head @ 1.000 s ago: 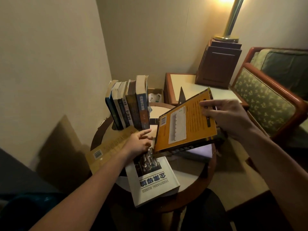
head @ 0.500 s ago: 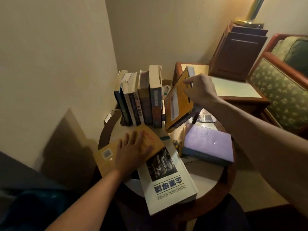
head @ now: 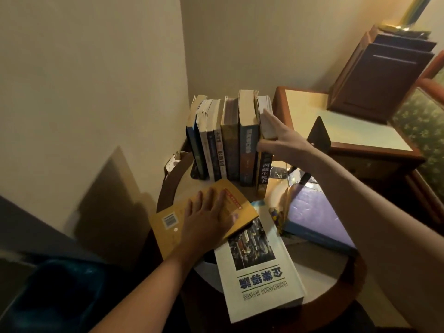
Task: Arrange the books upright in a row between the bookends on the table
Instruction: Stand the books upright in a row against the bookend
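Note:
Several books (head: 228,140) stand upright in a row at the back of the round table (head: 336,284), against a dark bookend (head: 197,175) on the left. The yellow book with a dark spine (head: 263,174) stands at the row's right end. My right hand (head: 281,138) presses flat against its right cover, fingers straight. My left hand (head: 211,222) rests flat on a tan book (head: 168,227) that lies on the table. A white book (head: 259,272) lies flat at the front, partly under the tan one. A purple book (head: 314,217) lies flat to the right. A black triangular bookend (head: 318,135) stands apart behind my right forearm.
A side table with a cream top (head: 348,121) adjoins on the right and carries a wooden box (head: 384,75) with a lamp base. A patterned armchair (head: 427,121) is at far right. Walls close in left and behind. A small white object (head: 171,162) sits at the table's left rim.
My right hand carried the tilted yellow book left and stood it upright at the row's right end. My left hand moved from the white book onto the tan book and lies flat.

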Tool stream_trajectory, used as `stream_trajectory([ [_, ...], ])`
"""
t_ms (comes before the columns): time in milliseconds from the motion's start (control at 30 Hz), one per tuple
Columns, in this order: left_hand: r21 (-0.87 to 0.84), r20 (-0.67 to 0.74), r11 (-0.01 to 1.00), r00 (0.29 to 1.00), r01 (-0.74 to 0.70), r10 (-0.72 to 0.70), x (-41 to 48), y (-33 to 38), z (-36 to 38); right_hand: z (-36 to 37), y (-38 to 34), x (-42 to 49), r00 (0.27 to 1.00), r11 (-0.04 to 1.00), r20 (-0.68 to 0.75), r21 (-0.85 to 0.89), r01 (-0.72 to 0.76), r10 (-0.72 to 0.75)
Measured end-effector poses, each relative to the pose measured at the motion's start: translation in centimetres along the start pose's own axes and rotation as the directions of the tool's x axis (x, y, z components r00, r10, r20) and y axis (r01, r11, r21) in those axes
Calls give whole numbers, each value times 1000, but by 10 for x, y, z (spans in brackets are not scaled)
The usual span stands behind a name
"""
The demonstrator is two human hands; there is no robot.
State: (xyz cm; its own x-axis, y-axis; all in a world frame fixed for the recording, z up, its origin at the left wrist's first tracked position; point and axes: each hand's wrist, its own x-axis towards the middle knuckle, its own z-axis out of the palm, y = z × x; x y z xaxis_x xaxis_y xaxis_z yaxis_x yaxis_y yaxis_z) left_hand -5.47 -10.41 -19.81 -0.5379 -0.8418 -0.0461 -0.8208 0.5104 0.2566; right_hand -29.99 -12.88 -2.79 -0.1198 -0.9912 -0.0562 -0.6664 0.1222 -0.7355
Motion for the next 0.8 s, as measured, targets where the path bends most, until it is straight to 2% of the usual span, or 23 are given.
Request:
stream_trajectory([
  [67,-1,-11,1000,1000,-2,2,0,0,0,3,10,-4,995,981,-39,-176,81,-89],
  [133,3,-10,1000,1000,-6,6,0,1,0,6,14,-4,981,959,-72,-236,157,-178],
  [233,9,0,1000,1000,0,0,1,1,1,8,12,0,968,951,-101,-236,201,-230],
  [467,-24,5,1000,1000,17,-17,3,1,4,7,7,6,964,950,-149,-257,177,-220],
  [567,-28,10,999,1000,25,-25,2,0,2,17,10,-1,945,953,-226,-244,182,-238],
  [667,-107,41,993,998,44,-40,2,0,-1,35,20,-17,927,978,-329,-165,130,-178],
  [800,-161,62,985,997,65,-56,0,-3,-5,72,32,-49,921,998,-384,34,-52,61],
])
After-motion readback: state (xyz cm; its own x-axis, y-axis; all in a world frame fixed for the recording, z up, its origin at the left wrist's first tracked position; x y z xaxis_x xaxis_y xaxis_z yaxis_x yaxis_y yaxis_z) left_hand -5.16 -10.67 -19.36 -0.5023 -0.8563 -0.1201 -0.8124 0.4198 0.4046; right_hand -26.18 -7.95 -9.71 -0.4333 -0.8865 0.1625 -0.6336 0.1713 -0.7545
